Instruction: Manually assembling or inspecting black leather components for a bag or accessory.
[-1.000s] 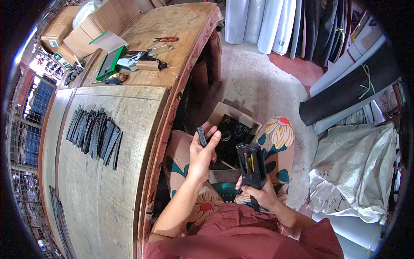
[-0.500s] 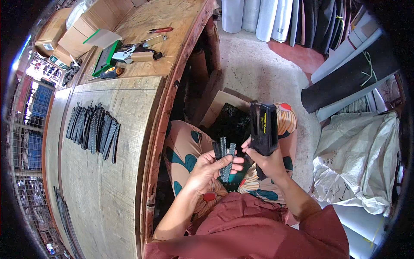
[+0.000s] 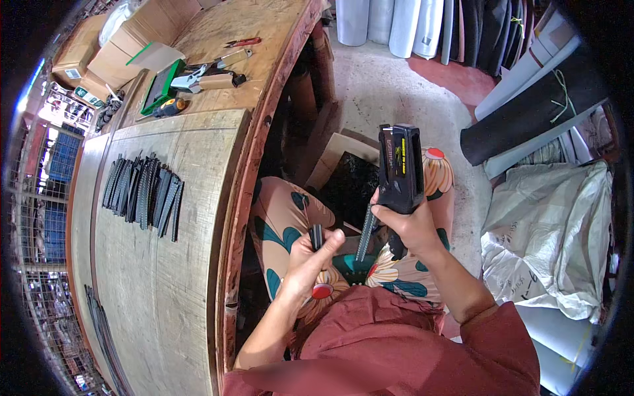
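Note:
My right hand grips a black staple gun with a yellow label, held upright over my lap, and a long black strip hangs down from that hand. My left hand is closed on a short bundle of black strips, just left of the hanging strip. Both hands are above my floral-patterned knees, beside the wooden workbench.
A row of several black strips lies on the bench top. Farther along are hand tools, red pliers and cardboard boxes. An open box of black parts sits on the floor. Rolled material and white sacks are at right.
My right hand has kept the staple gun raised and drawn one strip away from the bundle. My left hand has moved slightly left and down with the bundle.

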